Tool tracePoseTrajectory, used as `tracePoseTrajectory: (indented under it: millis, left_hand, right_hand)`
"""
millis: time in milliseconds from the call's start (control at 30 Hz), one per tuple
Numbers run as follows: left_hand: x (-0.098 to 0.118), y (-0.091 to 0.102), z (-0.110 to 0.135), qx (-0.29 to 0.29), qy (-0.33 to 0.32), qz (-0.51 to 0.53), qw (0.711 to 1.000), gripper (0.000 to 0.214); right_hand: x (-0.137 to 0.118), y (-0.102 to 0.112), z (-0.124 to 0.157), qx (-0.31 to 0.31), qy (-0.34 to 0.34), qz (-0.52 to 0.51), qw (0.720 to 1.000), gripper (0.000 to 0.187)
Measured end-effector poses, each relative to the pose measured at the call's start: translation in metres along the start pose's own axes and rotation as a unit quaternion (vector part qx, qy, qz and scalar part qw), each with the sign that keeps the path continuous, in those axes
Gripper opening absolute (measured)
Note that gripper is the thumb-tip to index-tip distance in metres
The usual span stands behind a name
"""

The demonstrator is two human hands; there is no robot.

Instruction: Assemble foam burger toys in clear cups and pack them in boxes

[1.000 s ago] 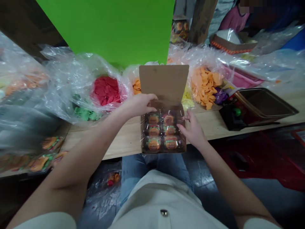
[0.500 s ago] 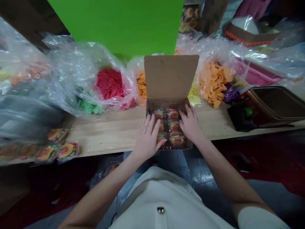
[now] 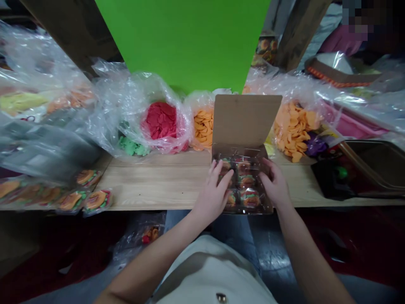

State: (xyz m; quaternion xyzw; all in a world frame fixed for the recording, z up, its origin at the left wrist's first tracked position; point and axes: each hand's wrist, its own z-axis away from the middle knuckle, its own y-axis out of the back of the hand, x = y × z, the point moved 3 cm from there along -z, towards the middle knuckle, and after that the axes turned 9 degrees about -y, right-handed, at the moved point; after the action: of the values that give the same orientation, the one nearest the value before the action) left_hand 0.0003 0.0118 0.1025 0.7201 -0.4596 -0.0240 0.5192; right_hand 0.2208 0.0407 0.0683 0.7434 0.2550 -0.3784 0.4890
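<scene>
An open brown cardboard box (image 3: 247, 120) stands at the front edge of the wooden table, its lid raised at the back. Inside lies a clear plastic tray with several small toy burgers (image 3: 251, 197) in two columns. My left hand (image 3: 210, 190) rests over the box's left side, fingers spread across the tray and partly covering the left column. At the opposite side, my right hand (image 3: 276, 182) touches the right edge of tray and box, thumb and forefinger apart. Neither hand visibly grips anything.
Clear bags hold red pieces (image 3: 161, 120), green pieces (image 3: 133, 145) and orange pieces (image 3: 292, 128) behind the box. Packed toy burgers (image 3: 97, 200) line the table's front left. A dark bin (image 3: 373, 164) stands right. A green panel (image 3: 186, 42) rises behind.
The view has shifted, so the scene sits further right and lower. My right hand has drawn to the box's right edge, while my left hand remains spread over its left side.
</scene>
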Motion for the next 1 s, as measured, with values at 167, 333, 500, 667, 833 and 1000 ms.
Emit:
tracePoseTrajectory:
  millis: [167, 333, 500, 667, 833, 1000]
  left_hand:
    - [-0.014, 0.015, 0.008, -0.03, 0.017, -0.043, 0.998, 0.061]
    - [-0.018, 0.023, 0.015, -0.022, -0.001, -0.004, 1.0, 0.054]
    - [-0.024, 0.026, 0.0, 0.06, 0.015, 0.077, 0.995, 0.058]
    - [-0.035, 0.024, -0.01, 0.088, 0.051, 0.078, 0.992, 0.064]
    - [-0.025, 0.002, -0.002, -0.015, 0.034, -0.069, 0.997, 0.061]
    - [-0.014, -0.003, 0.005, -0.064, 0.034, -0.174, 0.982, 0.068]
  right_hand:
    - [-0.013, -0.02, 0.015, -0.013, 0.004, 0.009, 1.0, 0.043]
    - [-0.016, -0.022, 0.015, -0.01, 0.027, 0.033, 0.999, 0.056]
    - [-0.004, -0.013, 0.009, -0.006, 0.02, 0.059, 0.998, 0.062]
    - [-0.003, -0.014, 0.011, 0.013, 0.022, 0.066, 0.997, 0.065]
    - [-0.005, -0.016, 0.012, 0.022, 0.031, 0.077, 0.996, 0.063]
    - [-0.011, -0.02, 0.019, -0.024, 0.051, 0.11, 0.992, 0.062]
